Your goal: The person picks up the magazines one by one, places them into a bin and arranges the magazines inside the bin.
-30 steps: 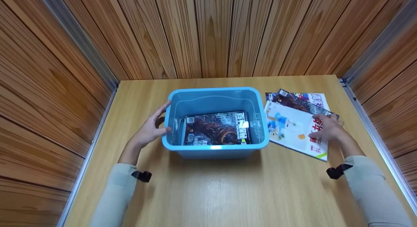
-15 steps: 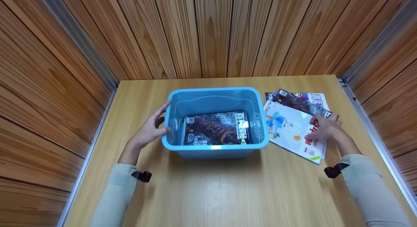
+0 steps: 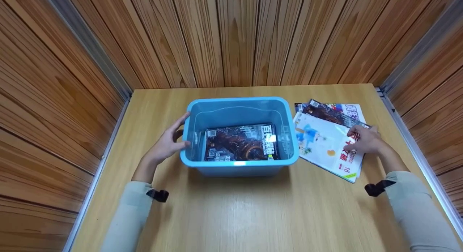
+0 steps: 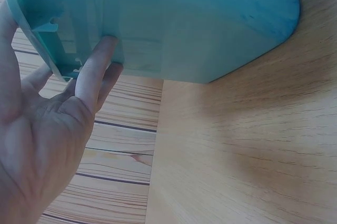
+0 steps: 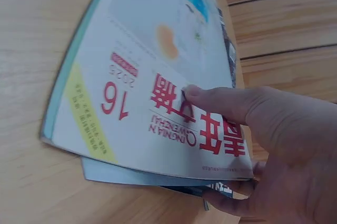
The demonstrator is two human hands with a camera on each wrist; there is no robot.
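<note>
A blue plastic bin [image 3: 238, 100] stands mid-table with a dark-covered magazine [image 3: 240, 141] lying flat inside. My left hand [image 3: 167, 144] rests with straight fingers against the bin's left wall; the left wrist view shows the fingers [image 4: 97, 66] touching the bin [image 4: 200, 18] just under its rim. To the right of the bin a white magazine [image 3: 323, 145] tops a small pile. My right hand [image 3: 359, 140] pinches its right edge. In the right wrist view the thumb [image 5: 221, 100] presses on the cover [image 5: 131, 92] and the fingers curl beneath, with that edge raised slightly.
Under the white magazine lie a dark magazine [image 3: 323, 112] and another with a white-and-blue cover [image 3: 352, 110]. Wooden walls close in the table [image 3: 235, 216] at the back and both sides.
My right hand has taken hold of the white magazine's right edge and shifted it slightly; the magazine turned a little. Left hand and bin have not moved.
</note>
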